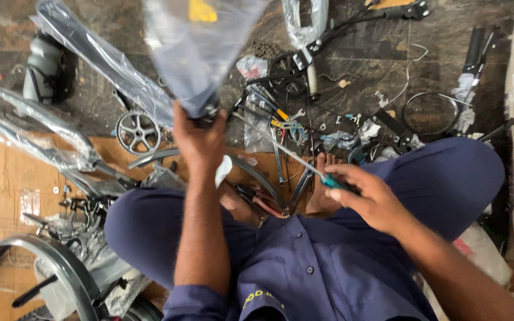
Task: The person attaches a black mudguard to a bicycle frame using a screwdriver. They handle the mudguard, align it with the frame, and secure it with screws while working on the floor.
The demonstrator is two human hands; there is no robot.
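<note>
Gripping a plastic-wrapped bicycle part in the closed left hand; right hand curled round a teal-handled screwdriver.

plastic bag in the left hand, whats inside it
A dark part shows at the lower end of the plastic bag, where the left hand grips it. The cloudy, blurred plastic hides the rest.

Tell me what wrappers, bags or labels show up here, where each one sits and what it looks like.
Plastic-wrapped part: held up by the left hand, top centre; clear grey film.
Yellow label: on that wrapping near the top edge; small yellow patch.
Wrapped long bar: floor, upper left; clear film over a dark piece.
Wrapped curved strips: left side; shiny clear film.
Clear bag: top centre-right; crumpled, see-through.
Right hand holds a screwdriver, teal handle.
</note>
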